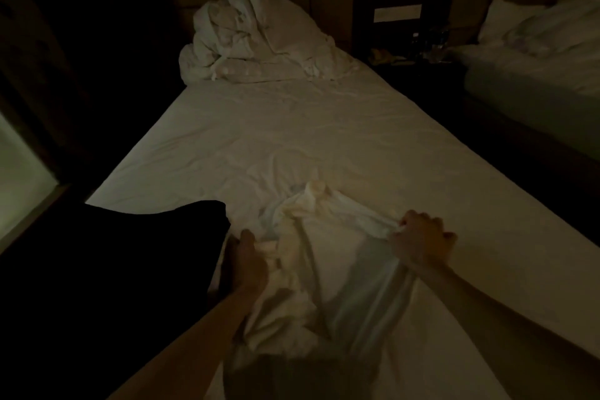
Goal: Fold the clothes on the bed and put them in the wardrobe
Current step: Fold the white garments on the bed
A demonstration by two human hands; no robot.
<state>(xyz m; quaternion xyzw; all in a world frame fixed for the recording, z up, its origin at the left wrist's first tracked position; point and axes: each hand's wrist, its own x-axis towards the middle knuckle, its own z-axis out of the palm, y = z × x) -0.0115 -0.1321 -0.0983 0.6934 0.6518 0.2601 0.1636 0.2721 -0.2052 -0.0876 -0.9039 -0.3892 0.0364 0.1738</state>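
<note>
A dark garment (130,269) lies at the near left of the bed (324,127). Just right of it the left hand (245,261) pinches one edge of the white garment (328,269), which lies crumpled near the foot; the right hand (422,237) grips the other edge. Best to pull both edges apart evenly, flattening it before folding.

White garment (328,256): thin, soft cloth, matt, heavily creased. Bed sheet (292,140): matt white cloth, wrinkled. Bundled duvet (253,39): soft, puffy cloth. Dark item (130,256): matt; material was indeterminable.
</note>
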